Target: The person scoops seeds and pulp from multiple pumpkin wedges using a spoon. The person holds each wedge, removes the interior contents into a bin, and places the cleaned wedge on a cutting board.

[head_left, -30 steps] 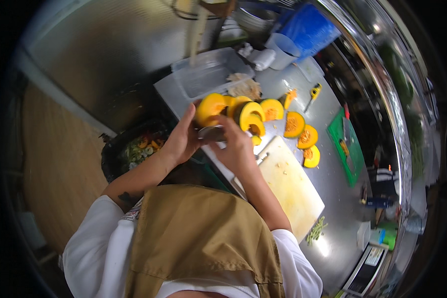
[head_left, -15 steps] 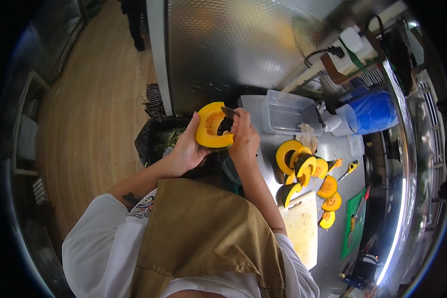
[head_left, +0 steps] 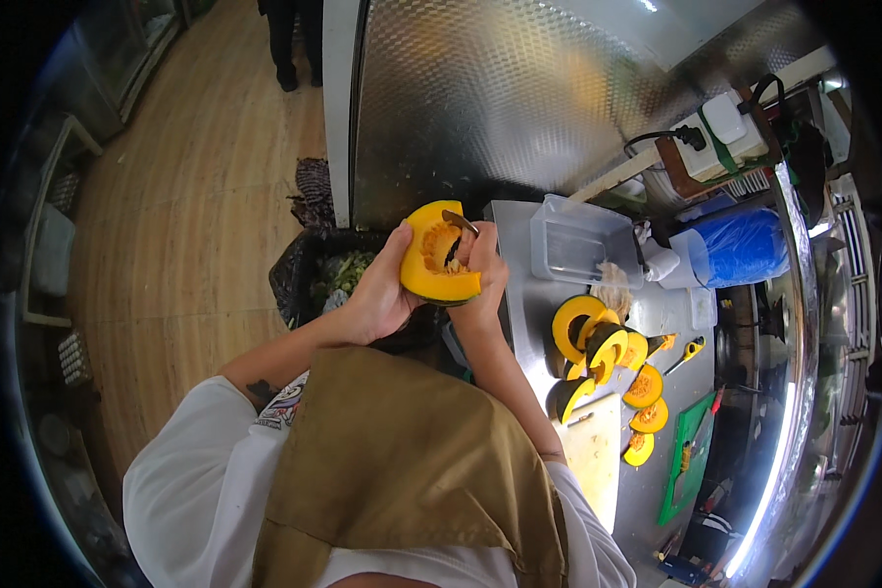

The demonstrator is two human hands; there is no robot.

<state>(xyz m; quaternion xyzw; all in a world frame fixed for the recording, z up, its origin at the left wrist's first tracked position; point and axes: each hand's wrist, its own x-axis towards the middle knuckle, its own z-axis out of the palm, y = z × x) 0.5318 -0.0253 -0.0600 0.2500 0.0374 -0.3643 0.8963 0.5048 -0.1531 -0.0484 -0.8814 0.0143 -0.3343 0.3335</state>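
Observation:
A wedge of yellow pumpkin (head_left: pixel 423 263) with stringy orange pulp is in my left hand (head_left: pixel 380 292), its fingers and thumb wrapped round the rind side. Close against its hollow, my right hand (head_left: pixel 482 276) grips a metal spoon (head_left: pixel 459 221), whose bowl sticks up above the fingers at the pumpkin's inner edge. The spoon's handle is mostly covered by my hand. Below and slightly left of the wedge stands a bin lined with a black bag (head_left: pixel 291 279), with green scraps (head_left: pixel 348 269) inside.
On the steel counter (head_left: pixel 519 284) at right lie several cut pumpkin pieces (head_left: pixel 645 387), a white cutting board (head_left: pixel 598 461), a yellow-handled peeler (head_left: pixel 693 349) and a green board with a knife (head_left: pixel 691 461). A clear plastic tub (head_left: pixel 586 245) sits behind. Another person's legs (head_left: pixel 292 44) show far left.
The view has shifted a little. Both hands still hold the pumpkin wedge and spoon, and the spoon's bowl has turned slightly within the hollow. The distant person's legs show more.

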